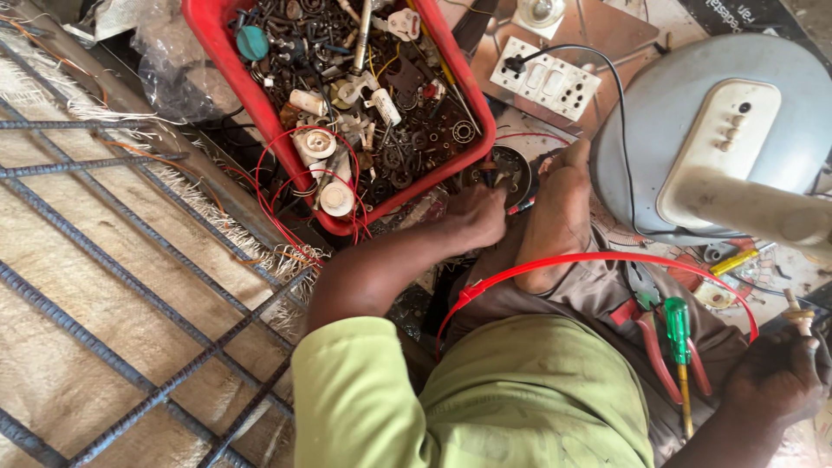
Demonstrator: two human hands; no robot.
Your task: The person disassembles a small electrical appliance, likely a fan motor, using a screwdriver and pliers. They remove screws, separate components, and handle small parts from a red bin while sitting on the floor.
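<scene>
The left hand sits in a tight pocket: the red tray full of metal parts walls it off on the left and above, a bare foot presses close on the right, and a round black part lies just beyond the fingers. A red wire loop arches across the lap. The right hand has pliers and a green screwdriver just beside it, with the grey fan base blocking the way above.

Bright, even daylight; soft shadows.
</scene>
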